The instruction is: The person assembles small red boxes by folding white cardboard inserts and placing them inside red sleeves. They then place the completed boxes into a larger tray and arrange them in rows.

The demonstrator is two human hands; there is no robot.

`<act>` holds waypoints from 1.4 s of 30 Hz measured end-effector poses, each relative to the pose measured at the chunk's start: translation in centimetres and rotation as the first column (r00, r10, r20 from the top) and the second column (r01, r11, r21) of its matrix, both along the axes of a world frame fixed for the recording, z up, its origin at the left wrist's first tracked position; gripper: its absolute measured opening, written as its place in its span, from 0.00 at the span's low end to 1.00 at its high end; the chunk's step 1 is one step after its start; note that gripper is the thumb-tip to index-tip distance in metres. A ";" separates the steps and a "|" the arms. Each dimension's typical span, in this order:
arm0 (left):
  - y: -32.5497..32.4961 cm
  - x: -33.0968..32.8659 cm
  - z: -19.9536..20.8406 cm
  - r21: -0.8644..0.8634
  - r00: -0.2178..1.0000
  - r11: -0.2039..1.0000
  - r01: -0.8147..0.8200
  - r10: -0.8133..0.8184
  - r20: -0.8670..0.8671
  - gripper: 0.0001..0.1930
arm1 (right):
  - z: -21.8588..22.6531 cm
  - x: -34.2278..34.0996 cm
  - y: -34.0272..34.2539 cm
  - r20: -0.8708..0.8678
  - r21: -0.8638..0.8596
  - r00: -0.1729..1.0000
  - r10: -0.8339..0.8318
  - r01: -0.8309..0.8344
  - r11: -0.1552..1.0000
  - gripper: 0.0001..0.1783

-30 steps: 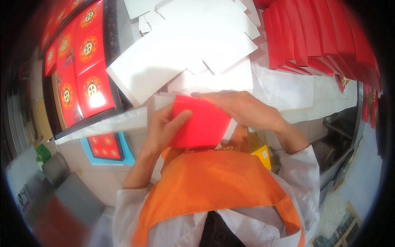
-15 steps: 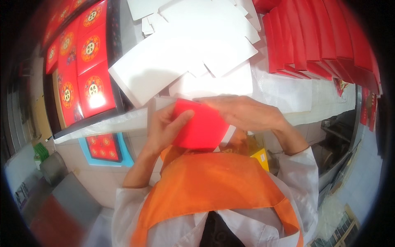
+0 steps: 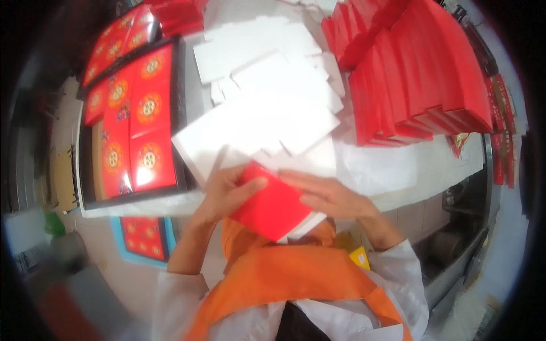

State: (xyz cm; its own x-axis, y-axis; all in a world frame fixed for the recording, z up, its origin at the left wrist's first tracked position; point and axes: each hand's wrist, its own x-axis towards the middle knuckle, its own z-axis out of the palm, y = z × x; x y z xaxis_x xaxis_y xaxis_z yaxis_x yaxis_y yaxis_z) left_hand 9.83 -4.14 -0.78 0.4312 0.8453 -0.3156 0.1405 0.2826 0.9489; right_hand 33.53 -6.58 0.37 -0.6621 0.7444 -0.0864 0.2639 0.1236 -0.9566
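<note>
A red paperboard box (image 3: pixel 272 206) with white flaps at its lower right is held in front of my orange apron, tilted, at the table's near edge. My left hand (image 3: pixel 228 194) grips its left side, thumb on the red face and the other fingers mostly hidden behind. My right hand (image 3: pixel 335 196) is closed about its upper right edge, with the fingers along the top and the thumb by the red face. Just beyond both hands lies a loose pile of flat white cardboard blanks (image 3: pixel 259 122).
Rows of red boxes (image 3: pixel 415 85) stand packed together at the right. On the left, a dark-rimmed tray (image 3: pixel 181 113) holds several red boxes (image 3: pixel 150 108) with round emblems. Below the table's left edge sits another filled tray (image 3: pixel 142 236) on something blue. A yellow object (image 3: pixel 359 258) shows near my right elbow.
The whole view has shifted, so the table shows lower and more of its far side appears. The box is turned more slantwise, and my right hand has moved down its right side.
</note>
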 end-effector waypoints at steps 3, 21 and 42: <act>1.6 -0.2 0.3 -0.031 0.964 0.965 0.262 -0.263 -0.041 0.13 | -1.5 0.9 -0.5 -0.103 0.045 0.992 0.069 -0.065 0.997 0.26; -4.9 1.9 -2.4 0.331 0.953 0.896 -0.297 0.257 0.161 0.33 | -1.9 -3.1 -4.8 -0.318 -0.141 0.737 -0.597 0.586 0.798 0.37; -6.5 2.5 -4.6 0.271 0.829 0.797 -0.540 0.448 0.334 0.16 | -7.3 -4.8 -5.1 -0.540 -0.383 0.401 -0.740 0.666 0.640 0.10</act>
